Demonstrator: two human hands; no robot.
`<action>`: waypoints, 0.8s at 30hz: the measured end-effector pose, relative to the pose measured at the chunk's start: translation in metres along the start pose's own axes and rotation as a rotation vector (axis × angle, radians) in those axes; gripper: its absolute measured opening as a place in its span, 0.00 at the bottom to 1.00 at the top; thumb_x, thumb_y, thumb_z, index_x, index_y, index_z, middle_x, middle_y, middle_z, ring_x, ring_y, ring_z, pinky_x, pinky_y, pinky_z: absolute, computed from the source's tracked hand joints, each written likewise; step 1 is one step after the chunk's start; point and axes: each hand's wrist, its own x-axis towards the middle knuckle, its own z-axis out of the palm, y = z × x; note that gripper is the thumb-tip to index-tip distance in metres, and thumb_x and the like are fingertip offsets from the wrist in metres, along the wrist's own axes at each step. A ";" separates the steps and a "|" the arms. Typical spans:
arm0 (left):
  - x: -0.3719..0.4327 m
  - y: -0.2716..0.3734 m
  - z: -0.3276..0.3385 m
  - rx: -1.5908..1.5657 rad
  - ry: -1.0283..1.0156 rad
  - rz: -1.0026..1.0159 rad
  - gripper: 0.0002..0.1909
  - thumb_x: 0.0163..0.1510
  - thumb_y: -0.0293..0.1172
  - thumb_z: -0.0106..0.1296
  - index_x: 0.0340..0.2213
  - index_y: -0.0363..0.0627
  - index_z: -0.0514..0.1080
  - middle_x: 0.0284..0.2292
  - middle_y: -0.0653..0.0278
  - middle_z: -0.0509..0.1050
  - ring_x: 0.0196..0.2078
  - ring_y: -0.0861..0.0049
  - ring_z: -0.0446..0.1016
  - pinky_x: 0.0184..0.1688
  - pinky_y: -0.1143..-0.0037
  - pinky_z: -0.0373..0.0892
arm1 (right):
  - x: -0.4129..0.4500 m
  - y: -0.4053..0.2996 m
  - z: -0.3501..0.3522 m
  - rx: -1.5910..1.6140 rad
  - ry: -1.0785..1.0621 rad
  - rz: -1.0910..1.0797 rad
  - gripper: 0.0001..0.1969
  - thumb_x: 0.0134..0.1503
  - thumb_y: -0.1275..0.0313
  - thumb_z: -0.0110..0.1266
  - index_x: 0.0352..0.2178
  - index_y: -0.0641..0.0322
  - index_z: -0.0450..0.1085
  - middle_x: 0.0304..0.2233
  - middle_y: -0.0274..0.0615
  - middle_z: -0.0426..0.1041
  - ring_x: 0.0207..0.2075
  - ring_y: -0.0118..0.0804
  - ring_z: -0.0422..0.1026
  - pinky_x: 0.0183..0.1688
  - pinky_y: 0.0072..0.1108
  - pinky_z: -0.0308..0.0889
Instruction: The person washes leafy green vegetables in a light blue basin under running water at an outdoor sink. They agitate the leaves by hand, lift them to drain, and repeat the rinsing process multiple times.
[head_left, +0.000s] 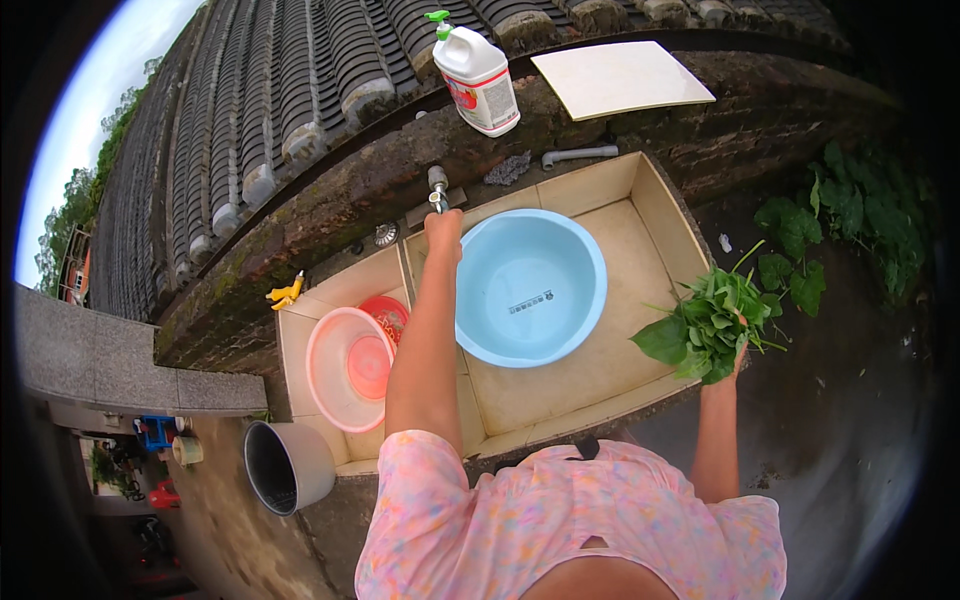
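My left hand (444, 231) reaches to the metal faucet (438, 196) on the back ledge, its fingers around the lower part, largely hidden by the hand itself. Below and to the right of it a light blue plastic basin (529, 289) sits in the tiled sink (637, 247), with dark printing on its floor. Out at the sink's right edge, my right hand (739, 356) holds a bunch of leafy greens (712, 322), whose leaves cover most of the fingers.
Pink (337, 375) and red plastic basins (390, 315) fill the left compartment, beside a grey bucket (315, 465). Along the brick wall are a pump bottle (480, 90), a white board (622, 79), a grey pipe (581, 155), a scouring pad (508, 169) and a yellow tool (286, 291).
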 end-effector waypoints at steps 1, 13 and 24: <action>0.002 0.009 0.002 -0.059 -0.026 -0.160 0.16 0.38 0.25 0.45 0.31 0.26 0.65 0.30 0.48 0.69 0.30 0.64 0.68 0.30 0.68 0.63 | 0.002 0.000 -0.002 0.002 0.002 0.001 0.13 0.47 0.64 0.49 0.32 0.61 0.66 0.30 0.39 0.69 0.31 0.38 0.69 0.34 0.27 0.67; 0.010 -0.033 -0.002 -0.696 -0.506 -0.149 0.11 0.50 0.31 0.42 0.34 0.37 0.61 0.39 0.56 0.63 0.39 0.63 0.65 0.36 0.66 0.65 | 0.022 0.000 -0.018 0.009 -0.052 -0.027 0.12 0.48 0.65 0.48 0.32 0.62 0.66 0.30 0.40 0.69 0.32 0.38 0.68 0.35 0.27 0.66; -0.159 -0.204 0.015 -0.268 -0.398 -1.042 0.40 0.45 0.44 0.53 0.50 0.36 0.46 0.50 0.43 0.50 0.48 0.56 0.57 0.44 0.57 0.61 | 0.034 0.012 -0.022 0.006 -0.083 0.009 0.12 0.48 0.66 0.48 0.32 0.62 0.66 0.30 0.40 0.69 0.32 0.38 0.68 0.35 0.28 0.66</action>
